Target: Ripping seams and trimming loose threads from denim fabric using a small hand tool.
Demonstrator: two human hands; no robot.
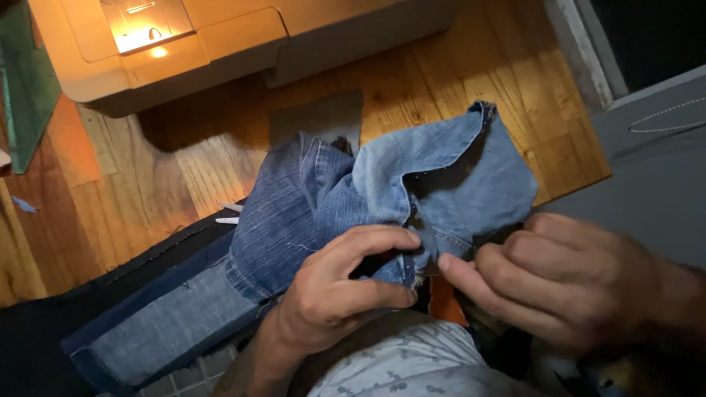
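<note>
A bunched piece of blue denim (382, 187) lies on the wooden table (147, 184) in front of me. My left hand (342, 290) grips its near edge, thumb and forefinger pinching a fold. My right hand (559, 283) pinches the same seam area from the right, fingertips almost meeting those of the left. A longer faded denim strip (169, 323) runs off to the lower left over dark cloth.
A cream sewing machine (220, 44) with a lit lamp stands at the table's back. A green ruler or mat (26, 88) is at the far left. Small scissor tips (229, 213) poke out beside the denim. Grey fabric (647, 169) lies to the right.
</note>
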